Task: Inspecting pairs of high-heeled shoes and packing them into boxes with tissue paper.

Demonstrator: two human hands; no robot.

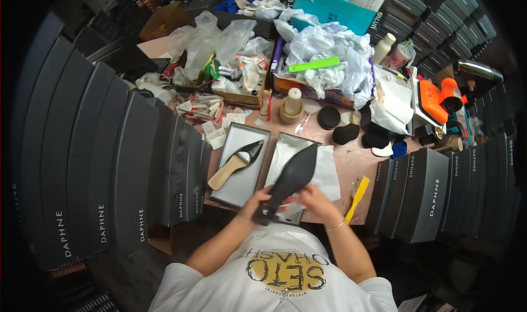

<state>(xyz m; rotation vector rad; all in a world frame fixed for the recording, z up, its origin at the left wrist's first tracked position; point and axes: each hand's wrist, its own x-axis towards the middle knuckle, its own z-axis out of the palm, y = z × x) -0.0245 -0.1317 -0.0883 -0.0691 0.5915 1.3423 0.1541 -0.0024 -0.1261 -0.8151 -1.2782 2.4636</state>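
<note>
Head cam, only view there is. Using the black shoe (293,172) as the middle of the clock, with 12 pointing away from the wearer: the toe goes off toward 1 and the heel end toward 7. Looks like it's sole up, held over an open box with white paper (328,172) in and beside it.

Left hand (256,204) is closed around the heel end, so yeah, that one's grasping the shoe. Right hand (319,205) is up against the shoe's near right side with fingers bent; can't tell if it's actually gripping or just touching.

A bit past 9 there's a second shoe (222,173), black with a tan insole, lying in a pale-lined tray (253,176) on the pink bench (351,166). Yellow brush (358,198) sits around 4, near the edge. Bottle in a jar (291,113) straight up at 12, round black pad (329,117) at 1.

Farther back: a carton of clear bags (244,99) at 11, another carton (315,94) stuffed with crumpled paper between 12 and 1, green strip (314,64) on top. Orange gadget (431,104) at 2. Dark shoebox stacks at 9 (129,169) and 3 (427,194).
</note>
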